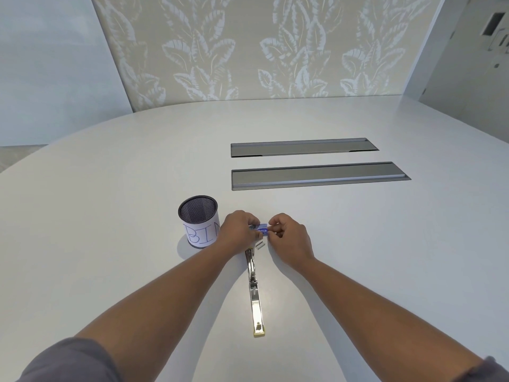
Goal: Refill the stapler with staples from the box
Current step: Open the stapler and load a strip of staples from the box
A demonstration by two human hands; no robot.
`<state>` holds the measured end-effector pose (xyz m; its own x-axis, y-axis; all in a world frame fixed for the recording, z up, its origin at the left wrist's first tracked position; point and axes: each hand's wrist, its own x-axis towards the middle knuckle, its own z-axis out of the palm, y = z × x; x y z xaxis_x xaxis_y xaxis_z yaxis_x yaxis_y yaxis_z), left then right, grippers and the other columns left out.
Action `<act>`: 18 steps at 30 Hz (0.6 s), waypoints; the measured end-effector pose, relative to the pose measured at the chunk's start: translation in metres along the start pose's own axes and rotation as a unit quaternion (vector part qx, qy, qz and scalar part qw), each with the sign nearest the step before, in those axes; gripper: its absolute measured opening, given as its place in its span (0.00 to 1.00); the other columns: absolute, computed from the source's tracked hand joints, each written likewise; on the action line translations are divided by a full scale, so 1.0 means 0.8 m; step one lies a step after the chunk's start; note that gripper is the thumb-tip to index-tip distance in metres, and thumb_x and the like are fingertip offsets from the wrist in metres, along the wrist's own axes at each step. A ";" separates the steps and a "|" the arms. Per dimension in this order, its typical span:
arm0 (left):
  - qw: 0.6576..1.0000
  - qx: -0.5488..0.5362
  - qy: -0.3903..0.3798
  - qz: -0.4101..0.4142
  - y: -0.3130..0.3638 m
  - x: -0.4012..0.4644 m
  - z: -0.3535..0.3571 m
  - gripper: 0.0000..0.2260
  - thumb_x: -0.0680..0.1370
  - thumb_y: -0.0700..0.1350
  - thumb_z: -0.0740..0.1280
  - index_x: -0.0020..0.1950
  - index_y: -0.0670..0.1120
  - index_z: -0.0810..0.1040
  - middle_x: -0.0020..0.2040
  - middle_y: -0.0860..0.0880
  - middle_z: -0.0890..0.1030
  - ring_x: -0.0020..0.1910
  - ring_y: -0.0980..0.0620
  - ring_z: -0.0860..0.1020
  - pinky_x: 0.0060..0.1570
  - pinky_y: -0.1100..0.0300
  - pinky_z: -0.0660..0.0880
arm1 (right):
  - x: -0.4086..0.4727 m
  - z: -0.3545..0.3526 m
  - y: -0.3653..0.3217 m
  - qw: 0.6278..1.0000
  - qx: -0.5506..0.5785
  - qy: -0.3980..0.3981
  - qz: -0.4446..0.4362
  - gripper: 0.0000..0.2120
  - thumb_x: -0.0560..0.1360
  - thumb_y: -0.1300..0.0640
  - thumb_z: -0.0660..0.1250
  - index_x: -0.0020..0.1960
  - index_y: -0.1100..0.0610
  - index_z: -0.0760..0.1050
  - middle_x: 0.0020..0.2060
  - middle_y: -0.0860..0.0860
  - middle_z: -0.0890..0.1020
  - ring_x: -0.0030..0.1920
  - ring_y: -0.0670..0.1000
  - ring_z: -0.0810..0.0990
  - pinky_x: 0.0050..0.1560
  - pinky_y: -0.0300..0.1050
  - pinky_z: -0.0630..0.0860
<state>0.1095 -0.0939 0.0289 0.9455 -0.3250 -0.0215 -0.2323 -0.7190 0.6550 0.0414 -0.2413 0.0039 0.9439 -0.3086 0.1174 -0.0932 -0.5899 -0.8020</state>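
Hands meet at the centre of the head view, both pinched on a small blue staple box [261, 229] held just above a smooth, matte white table [358, 244] with a curved far edge. The left hand [239, 232] has its fingers curled around the box's left end; the right hand [289, 238] closes thumb and forefinger on its right end, the remaining fingers folded toward the palm. The box is a short cardboard rectangle with pale printing too small to read, and only its middle shows between the two sets of fingertips.

Just below the box, between the two wrists, a short grey strip of staples [259, 245] lies loose on the tabletop, apart from every finger. The stapler [254, 293] stretches from there down toward the lower centre of the frame, opened out flat in one long, narrow line of bright, reflective metal with a yellowish tip at its near end; neither hand touches it.

Left of the hands stands a round black wire-mesh cup [199, 220] wrapped in white paper hand-lettered "BIN", close beside the left hand. Two long, brushed-grey rectangular panels [316, 176] sit recessed in the table at centre right. A beige wall panel [248, 45] with pale leaf patterns fills the upper frame. Grey sleeves show at both lower corners.
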 end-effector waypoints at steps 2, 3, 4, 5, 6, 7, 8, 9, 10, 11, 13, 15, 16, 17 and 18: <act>1.000 0.002 0.002 -0.002 0.001 0.000 0.000 0.15 0.71 0.45 0.78 0.57 0.45 0.85 0.55 0.47 0.83 0.54 0.47 0.80 0.56 0.54 0.78 | 0.001 0.000 0.001 1.000 0.001 -0.001 -0.001 0.09 0.73 0.58 0.69 0.48 0.44 0.76 0.40 0.41 0.84 0.39 0.39 0.81 0.44 0.41 0.78; 1.000 -0.001 0.002 -0.006 0.000 -0.001 0.000 0.15 0.71 0.45 0.78 0.57 0.45 0.85 0.55 0.47 0.83 0.54 0.47 0.80 0.55 0.54 0.78 | 0.000 0.000 0.001 1.000 0.001 -0.001 -0.001 0.09 0.73 0.58 0.69 0.48 0.45 0.76 0.40 0.41 0.84 0.39 0.39 0.81 0.44 0.41 0.78; 1.000 -0.006 0.002 -0.013 0.000 -0.001 0.000 0.16 0.71 0.45 0.79 0.57 0.45 0.85 0.55 0.47 0.83 0.53 0.47 0.81 0.55 0.55 0.78 | 0.000 0.000 0.002 1.000 0.002 -0.002 -0.001 0.08 0.73 0.58 0.69 0.48 0.45 0.77 0.40 0.41 0.84 0.39 0.39 0.82 0.45 0.41 0.79; 1.000 -0.009 0.002 -0.018 0.000 -0.001 0.000 0.16 0.71 0.45 0.79 0.58 0.46 0.85 0.55 0.47 0.84 0.53 0.48 0.81 0.54 0.55 0.78 | 0.000 0.000 0.002 1.000 0.003 -0.002 -0.001 0.08 0.73 0.58 0.69 0.48 0.46 0.77 0.40 0.41 0.84 0.39 0.40 0.82 0.45 0.41 0.79; 1.000 -0.010 0.002 -0.022 0.000 -0.001 0.000 0.16 0.71 0.45 0.79 0.58 0.46 0.85 0.55 0.47 0.84 0.53 0.48 0.81 0.54 0.55 0.78 | 0.001 0.001 0.002 1.000 0.004 -0.001 0.000 0.08 0.73 0.58 0.69 0.47 0.46 0.77 0.40 0.41 0.84 0.39 0.40 0.82 0.44 0.41 0.79; 1.000 -0.008 0.003 -0.023 0.000 -0.001 0.000 0.16 0.71 0.45 0.79 0.58 0.46 0.85 0.56 0.47 0.84 0.53 0.47 0.81 0.54 0.55 0.78 | 0.001 0.001 0.001 1.000 0.004 -0.001 0.000 0.07 0.73 0.58 0.69 0.47 0.46 0.77 0.40 0.41 0.85 0.39 0.40 0.82 0.44 0.40 0.78; 1.000 -0.005 0.004 -0.026 0.001 -0.001 -0.001 0.16 0.71 0.45 0.79 0.57 0.46 0.85 0.55 0.47 0.84 0.53 0.47 0.81 0.55 0.55 0.78 | 0.001 0.001 0.001 1.000 0.003 -0.001 0.000 0.07 0.73 0.58 0.69 0.47 0.46 0.77 0.40 0.41 0.85 0.38 0.40 0.81 0.44 0.40 0.78; 1.000 -0.003 0.005 -0.028 0.002 -0.001 -0.001 0.15 0.70 0.45 0.79 0.56 0.46 0.85 0.55 0.47 0.84 0.53 0.47 0.81 0.55 0.55 0.79 | 0.000 0.001 0.000 1.000 0.003 -0.002 -0.001 0.07 0.73 0.58 0.69 0.47 0.46 0.77 0.40 0.41 0.85 0.39 0.40 0.82 0.44 0.40 0.78; 1.000 -0.003 0.005 -0.029 0.002 -0.001 -0.001 0.15 0.70 0.45 0.79 0.56 0.46 0.85 0.55 0.47 0.84 0.52 0.47 0.82 0.54 0.55 0.79 | 0.001 0.001 0.000 1.000 0.002 -0.002 -0.001 0.08 0.73 0.59 0.69 0.47 0.46 0.77 0.40 0.41 0.85 0.39 0.40 0.82 0.44 0.41 0.78; 1.000 -0.003 0.004 -0.030 0.003 -0.001 -0.001 0.15 0.70 0.45 0.79 0.56 0.46 0.85 0.55 0.47 0.84 0.52 0.47 0.82 0.55 0.55 0.79 | 0.001 0.001 0.000 1.000 0.001 -0.002 -0.002 0.08 0.73 0.59 0.69 0.47 0.46 0.77 0.40 0.41 0.85 0.39 0.40 0.82 0.45 0.41 0.79; 0.999 -0.006 0.001 -0.033 0.002 -0.001 -0.001 0.16 0.70 0.45 0.79 0.57 0.46 0.85 0.55 0.47 0.84 0.52 0.47 0.82 0.55 0.54 0.79 | 0.001 0.001 0.001 1.000 0.000 -0.001 -0.004 0.07 0.73 0.58 0.69 0.46 0.46 0.77 0.40 0.41 0.85 0.39 0.40 0.82 0.45 0.42 0.79; 0.999 -0.012 -0.001 -0.037 0.000 -0.001 -0.002 0.17 0.70 0.45 0.79 0.57 0.47 0.85 0.55 0.47 0.84 0.52 0.47 0.82 0.56 0.53 0.79 | 0.001 0.001 0.001 1.000 0.000 0.002 -0.006 0.07 0.73 0.58 0.69 0.46 0.46 0.77 0.39 0.41 0.85 0.39 0.40 0.82 0.44 0.41 0.79; 0.999 -0.011 -0.002 -0.036 0.000 -0.001 -0.002 0.17 0.70 0.46 0.79 0.57 0.47 0.85 0.55 0.47 0.84 0.52 0.47 0.82 0.56 0.52 0.79 | 0.001 0.002 0.002 1.000 -0.001 0.004 -0.006 0.07 0.73 0.58 0.69 0.46 0.46 0.77 0.39 0.41 0.85 0.39 0.40 0.82 0.44 0.41 0.79; 0.999 -0.010 -0.003 -0.032 0.000 0.000 -0.003 0.17 0.70 0.46 0.79 0.57 0.47 0.85 0.55 0.48 0.84 0.52 0.47 0.82 0.56 0.52 0.79 | 0.002 0.003 0.002 1.000 -0.001 0.006 -0.006 0.07 0.73 0.58 0.69 0.46 0.46 0.77 0.39 0.41 0.84 0.39 0.40 0.82 0.43 0.41 0.78; 1.000 -0.009 -0.004 -0.029 0.000 0.000 -0.003 0.16 0.70 0.46 0.79 0.57 0.47 0.85 0.55 0.48 0.84 0.52 0.48 0.82 0.56 0.52 0.79 | 0.002 0.003 0.003 1.000 -0.001 0.008 -0.005 0.06 0.73 0.58 0.69 0.46 0.46 0.77 0.38 0.41 0.84 0.39 0.40 0.82 0.44 0.41 0.79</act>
<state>0.1097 -0.0923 0.0304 0.9552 -0.2886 -0.0654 -0.1739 -0.7260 0.6653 0.0435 -0.2412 0.0010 0.9395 -0.3148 0.1353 -0.0839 -0.5943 -0.7999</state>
